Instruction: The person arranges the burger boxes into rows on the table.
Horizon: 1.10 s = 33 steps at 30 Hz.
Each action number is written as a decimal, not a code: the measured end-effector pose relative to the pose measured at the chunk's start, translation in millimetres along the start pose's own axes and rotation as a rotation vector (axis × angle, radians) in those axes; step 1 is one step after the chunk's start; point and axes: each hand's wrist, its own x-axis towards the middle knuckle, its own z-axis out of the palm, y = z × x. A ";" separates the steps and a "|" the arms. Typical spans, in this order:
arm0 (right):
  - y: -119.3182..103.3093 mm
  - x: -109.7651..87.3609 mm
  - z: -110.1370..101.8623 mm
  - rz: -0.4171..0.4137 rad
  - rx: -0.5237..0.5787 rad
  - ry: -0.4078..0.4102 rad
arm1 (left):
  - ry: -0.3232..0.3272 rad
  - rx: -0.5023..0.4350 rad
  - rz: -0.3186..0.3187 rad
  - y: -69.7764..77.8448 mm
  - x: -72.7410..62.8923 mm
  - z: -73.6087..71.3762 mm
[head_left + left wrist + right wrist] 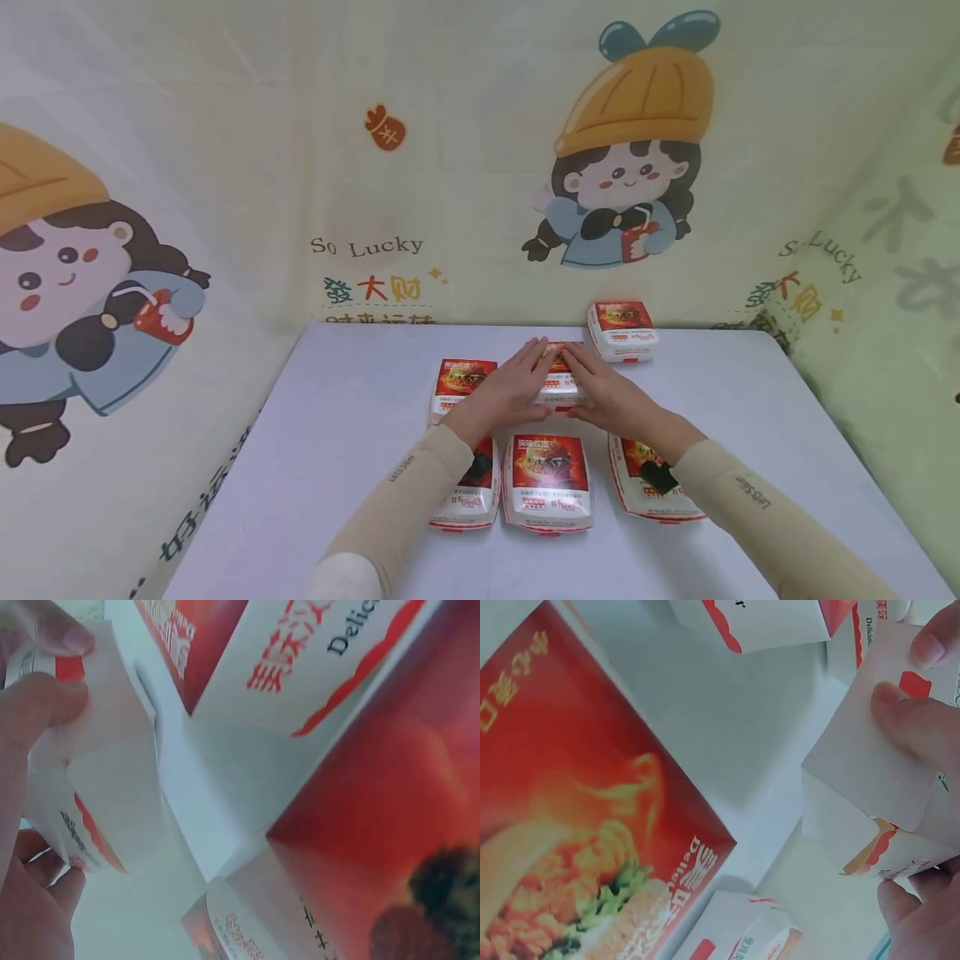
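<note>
A red and white burger box [560,380] is held between both hands near the back middle of the table. My left hand [512,389] grips its left side, and my right hand [609,392] grips its right side. The thumbs lie at its near face and the other fingers reach over and around it. In the left wrist view, the white side of the held box [112,776] shows beside the left fingers. The right wrist view shows the same box [862,742] with its red tab under the thumbs. Whether the box touches the table cannot be told.
Matching boxes stand about: one at the back right [622,329], one left of the hands [453,390], and a front row of left [468,500], middle [548,483] and right [652,487]. The forearms partly cover some. A printed cloth [465,167] hangs behind the white table [345,467].
</note>
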 end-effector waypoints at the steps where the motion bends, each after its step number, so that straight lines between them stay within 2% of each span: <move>1: -0.2 -0.2 0.3 0.001 -0.001 0.001 | 0.005 0.008 0.004 1.1 0.1 0.3; 11: -4.0 -2.6 5.3 0.024 0.012 -0.012 | -0.007 0.112 -0.012 9.9 -5.5 0.9; 16: -6.5 -1.9 6.2 0.027 0.035 -0.003 | -0.015 0.102 -0.026 9.7 -8.5 -0.9; 24: -5.4 -3.2 11.6 0.012 0.084 -0.033 | -0.010 0.185 0.004 6.7 -13.5 3.2; 30: -6.0 -0.9 12.9 0.043 0.092 -0.070 | -0.022 0.175 0.008 4.6 -13.1 6.5; 33: -6.8 1.7 12.7 0.050 0.101 -0.089 | -0.042 0.141 -0.019 3.8 -12.6 7.2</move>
